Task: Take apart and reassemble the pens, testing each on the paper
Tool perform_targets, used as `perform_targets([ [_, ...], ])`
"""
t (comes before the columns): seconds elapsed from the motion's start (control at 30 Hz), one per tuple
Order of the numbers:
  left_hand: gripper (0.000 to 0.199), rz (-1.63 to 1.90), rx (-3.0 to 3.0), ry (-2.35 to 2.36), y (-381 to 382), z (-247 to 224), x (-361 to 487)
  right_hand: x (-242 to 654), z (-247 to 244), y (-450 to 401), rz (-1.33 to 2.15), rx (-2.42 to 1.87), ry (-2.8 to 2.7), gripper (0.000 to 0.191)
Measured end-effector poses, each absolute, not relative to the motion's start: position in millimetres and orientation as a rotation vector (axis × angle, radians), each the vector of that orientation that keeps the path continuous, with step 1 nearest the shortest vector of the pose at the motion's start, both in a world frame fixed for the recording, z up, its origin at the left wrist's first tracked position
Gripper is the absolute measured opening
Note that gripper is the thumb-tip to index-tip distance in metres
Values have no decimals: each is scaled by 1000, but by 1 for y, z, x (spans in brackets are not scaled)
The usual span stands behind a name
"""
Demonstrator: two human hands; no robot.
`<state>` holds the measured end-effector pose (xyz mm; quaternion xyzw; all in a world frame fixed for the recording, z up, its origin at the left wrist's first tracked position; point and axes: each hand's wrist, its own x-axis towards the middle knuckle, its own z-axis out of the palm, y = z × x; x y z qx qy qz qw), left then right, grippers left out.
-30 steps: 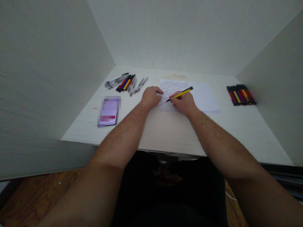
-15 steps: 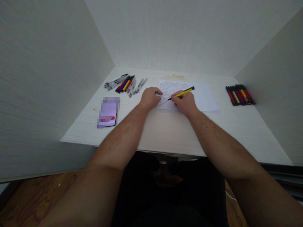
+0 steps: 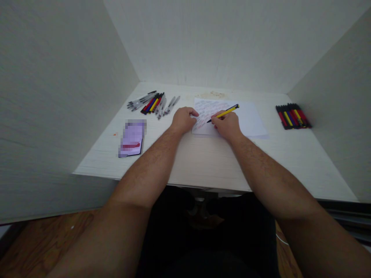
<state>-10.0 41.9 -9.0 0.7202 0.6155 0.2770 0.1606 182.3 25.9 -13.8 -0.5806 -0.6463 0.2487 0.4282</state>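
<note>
Right hand [image 3: 227,124]: I see yellow pen [image 3: 228,111] pinched
Left hand [image 3: 184,119]: fingers half-open, at paper [image 3: 251,119]
Pen tip [image 3: 209,121]: now slightly farther right

The pen [image 3: 228,111] is yellow with black ends; the paper [image 3: 251,119] is white, bearing greyish and reddish writing. The phone [image 3: 134,133] shows lilac with a red band, the floor [image 3: 58,241] brown woodgrain.

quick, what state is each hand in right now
Left hand: open, loosely bent, at the paper's left edge.
Right hand: closed, holding a yellow-and-black pen, tip down.
</note>
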Motion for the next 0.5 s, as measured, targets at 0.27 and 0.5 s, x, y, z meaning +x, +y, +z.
perform_targets([
  [0.27, 29, 795, 2071, 1757, 42, -9, -11, 184, -16, 29, 734, -1328, -1540, 24],
  [0.5, 30, 769, 2051, 1772, 41, -8, -11, 199, -14, 32, 587, -1327, -1516, 24],
])
